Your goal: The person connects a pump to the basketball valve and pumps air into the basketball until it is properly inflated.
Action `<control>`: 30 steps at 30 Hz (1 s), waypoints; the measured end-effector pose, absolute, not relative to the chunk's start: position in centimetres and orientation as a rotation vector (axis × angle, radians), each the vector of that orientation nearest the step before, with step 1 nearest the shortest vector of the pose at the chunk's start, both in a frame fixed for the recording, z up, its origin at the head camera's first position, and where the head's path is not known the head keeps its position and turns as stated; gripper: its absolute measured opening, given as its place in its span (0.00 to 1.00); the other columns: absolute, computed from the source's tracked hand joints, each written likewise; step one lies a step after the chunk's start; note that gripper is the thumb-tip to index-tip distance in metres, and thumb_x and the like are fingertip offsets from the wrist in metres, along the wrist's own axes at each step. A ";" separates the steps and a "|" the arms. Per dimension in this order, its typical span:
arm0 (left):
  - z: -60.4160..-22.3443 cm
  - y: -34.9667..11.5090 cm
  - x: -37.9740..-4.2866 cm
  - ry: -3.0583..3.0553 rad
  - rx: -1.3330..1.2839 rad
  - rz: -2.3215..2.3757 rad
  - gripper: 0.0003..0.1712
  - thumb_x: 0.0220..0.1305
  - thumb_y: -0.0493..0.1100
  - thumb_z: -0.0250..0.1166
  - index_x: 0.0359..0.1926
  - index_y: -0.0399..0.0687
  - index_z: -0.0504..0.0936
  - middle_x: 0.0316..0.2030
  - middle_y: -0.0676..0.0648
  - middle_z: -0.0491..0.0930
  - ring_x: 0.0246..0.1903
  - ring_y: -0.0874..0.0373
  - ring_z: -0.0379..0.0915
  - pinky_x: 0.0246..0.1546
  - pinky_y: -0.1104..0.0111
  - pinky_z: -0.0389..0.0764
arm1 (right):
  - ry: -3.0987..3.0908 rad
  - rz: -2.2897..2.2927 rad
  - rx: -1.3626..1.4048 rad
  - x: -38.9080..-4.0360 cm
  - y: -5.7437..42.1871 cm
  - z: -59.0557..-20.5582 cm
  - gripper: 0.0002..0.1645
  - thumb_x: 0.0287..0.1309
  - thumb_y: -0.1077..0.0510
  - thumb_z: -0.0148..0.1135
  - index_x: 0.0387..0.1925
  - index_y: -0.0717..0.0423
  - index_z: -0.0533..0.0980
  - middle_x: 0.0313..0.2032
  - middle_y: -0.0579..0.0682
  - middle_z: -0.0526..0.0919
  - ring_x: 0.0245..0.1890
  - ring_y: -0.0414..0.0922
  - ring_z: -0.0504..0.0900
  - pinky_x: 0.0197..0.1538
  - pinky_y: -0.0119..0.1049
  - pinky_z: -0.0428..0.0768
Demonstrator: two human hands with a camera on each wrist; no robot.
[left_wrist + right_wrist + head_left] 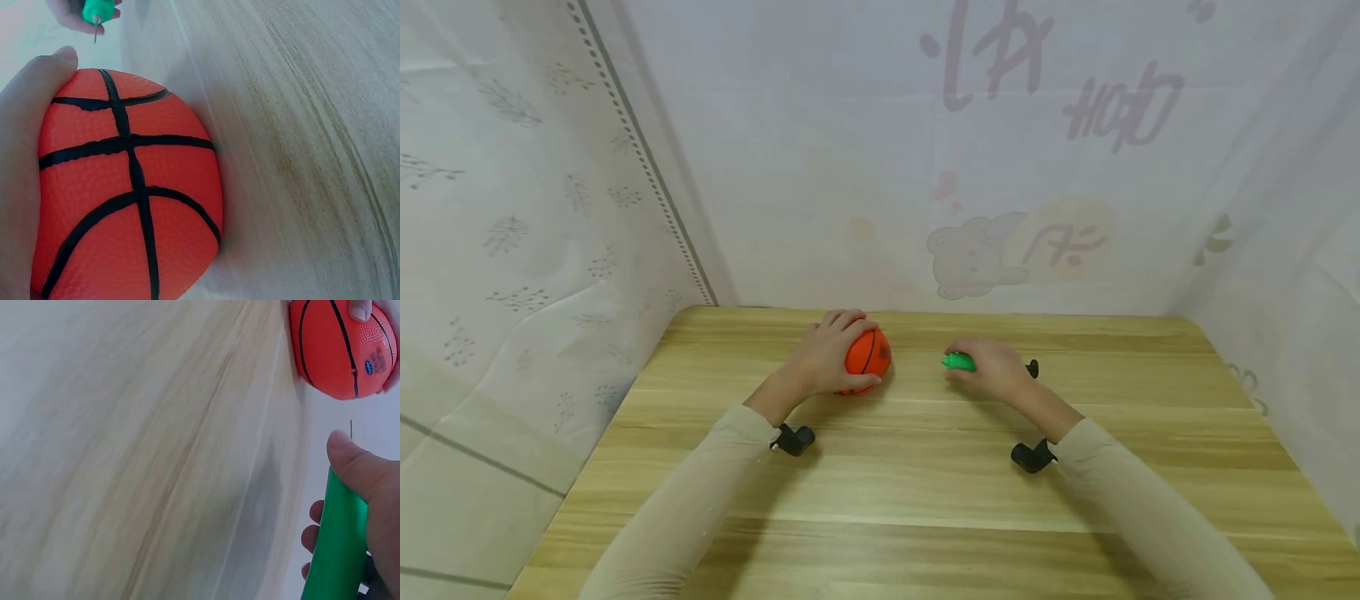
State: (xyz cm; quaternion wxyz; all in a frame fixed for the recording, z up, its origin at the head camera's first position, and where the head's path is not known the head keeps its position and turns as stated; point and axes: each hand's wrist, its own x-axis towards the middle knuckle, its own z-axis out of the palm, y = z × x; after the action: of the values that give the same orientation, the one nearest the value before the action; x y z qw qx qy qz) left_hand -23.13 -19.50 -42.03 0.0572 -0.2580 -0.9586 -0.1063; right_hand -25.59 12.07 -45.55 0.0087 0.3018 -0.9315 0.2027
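Note:
My left hand (826, 358) grips a small orange-red basketball (868, 357) near the back of the table, fingers over its top and thumb along its near side. Black seams cross the ball, which rests close on the wood in the left wrist view. To the right, my right hand (998, 368) holds a green hand pump (960, 362), its fingers wrapped round the barrel. A thin metal needle (351, 429) sticks out of the pump's front end and points toward the ball, with a gap between them. The pump's black handle (1033, 367) shows behind the right hand.
Both hands work over a wood-grain table (880, 500). Pale printed cloth (820, 167) hangs behind the table's back edge and along both sides. Black camera mounts (796, 439) jut inward from both wrists, low over the tabletop.

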 end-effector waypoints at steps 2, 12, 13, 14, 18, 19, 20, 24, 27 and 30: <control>-42.0 -19.5 -23.1 -2.904 -0.782 -0.328 0.48 0.54 0.70 0.72 0.70 0.52 0.72 0.68 0.43 0.66 0.67 0.43 0.60 0.53 0.44 0.73 | -2.903 0.614 0.961 -25.6 12.6 -45.7 0.23 0.60 0.47 0.73 0.54 0.52 0.82 0.48 0.50 0.87 0.44 0.49 0.85 0.43 0.47 0.82; -42.0 -19.6 -23.0 -2.901 -0.783 -0.345 0.48 0.54 0.69 0.72 0.70 0.52 0.71 0.68 0.43 0.66 0.67 0.42 0.60 0.55 0.43 0.73 | -2.859 0.585 0.995 -25.1 14.9 -46.3 0.29 0.60 0.50 0.73 0.60 0.57 0.80 0.55 0.58 0.83 0.53 0.57 0.83 0.51 0.52 0.82; -42.0 -19.6 -23.0 -2.902 -0.782 -0.350 0.48 0.54 0.69 0.72 0.70 0.52 0.71 0.68 0.43 0.66 0.67 0.42 0.60 0.55 0.43 0.73 | -2.860 0.597 0.990 -25.0 15.1 -46.4 0.29 0.60 0.52 0.73 0.61 0.58 0.79 0.56 0.59 0.82 0.55 0.58 0.82 0.53 0.53 0.81; -42.0 -19.6 -23.0 -2.902 -0.782 -0.355 0.48 0.54 0.69 0.72 0.70 0.51 0.71 0.68 0.42 0.66 0.67 0.42 0.60 0.55 0.43 0.73 | -2.864 0.607 0.984 -25.0 15.3 -46.4 0.30 0.60 0.52 0.73 0.62 0.59 0.79 0.57 0.60 0.82 0.56 0.59 0.81 0.54 0.54 0.80; -42.0 -19.6 -23.0 -2.902 -0.781 -0.365 0.48 0.54 0.69 0.73 0.70 0.51 0.72 0.68 0.42 0.66 0.67 0.42 0.60 0.55 0.44 0.72 | -2.898 0.605 0.959 -24.9 16.1 -46.8 0.32 0.61 0.54 0.72 0.64 0.61 0.76 0.56 0.61 0.81 0.54 0.59 0.81 0.52 0.53 0.81; -41.9 -19.6 -23.0 -2.902 -0.782 -0.365 0.48 0.54 0.69 0.73 0.70 0.51 0.72 0.68 0.42 0.66 0.67 0.42 0.60 0.55 0.44 0.72 | -2.900 0.598 0.962 -24.9 16.3 -46.9 0.32 0.61 0.55 0.72 0.65 0.61 0.76 0.55 0.61 0.81 0.52 0.58 0.82 0.51 0.52 0.81; -41.9 -19.6 -23.0 -2.901 -0.783 -0.360 0.48 0.54 0.69 0.73 0.70 0.51 0.72 0.68 0.42 0.66 0.67 0.42 0.60 0.55 0.44 0.72 | -2.902 0.591 0.967 -24.9 16.5 -47.0 0.32 0.62 0.56 0.72 0.65 0.62 0.75 0.54 0.61 0.82 0.51 0.57 0.82 0.50 0.52 0.82; -41.9 -19.6 -23.0 -2.903 -0.787 -0.348 0.48 0.54 0.69 0.73 0.70 0.52 0.71 0.68 0.42 0.66 0.67 0.42 0.60 0.55 0.44 0.72 | -2.899 0.589 0.988 -24.8 16.9 -47.4 0.32 0.62 0.58 0.71 0.65 0.64 0.75 0.52 0.61 0.82 0.51 0.57 0.82 0.51 0.52 0.81; -41.8 -19.6 -23.0 -2.901 -0.790 -0.346 0.48 0.54 0.69 0.73 0.70 0.52 0.71 0.68 0.42 0.66 0.67 0.42 0.60 0.55 0.44 0.72 | -2.911 0.588 0.976 -24.6 17.1 -47.6 0.31 0.63 0.59 0.70 0.65 0.64 0.75 0.54 0.61 0.82 0.54 0.59 0.81 0.55 0.54 0.80; -41.7 -19.6 -23.0 -2.898 -0.795 -0.337 0.48 0.53 0.70 0.73 0.70 0.53 0.71 0.68 0.42 0.66 0.66 0.42 0.61 0.55 0.44 0.73 | -2.926 0.598 0.949 -24.4 17.2 -47.7 0.30 0.64 0.59 0.69 0.66 0.63 0.74 0.55 0.60 0.82 0.57 0.59 0.79 0.58 0.54 0.78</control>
State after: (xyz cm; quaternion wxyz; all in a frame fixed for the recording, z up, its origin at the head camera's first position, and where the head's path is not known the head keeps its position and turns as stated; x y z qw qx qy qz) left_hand -23.03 -19.58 -41.73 0.0589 -0.2626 -0.9566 -0.1114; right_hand -24.37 17.15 -47.69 0.0039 0.3029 -0.9337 0.1909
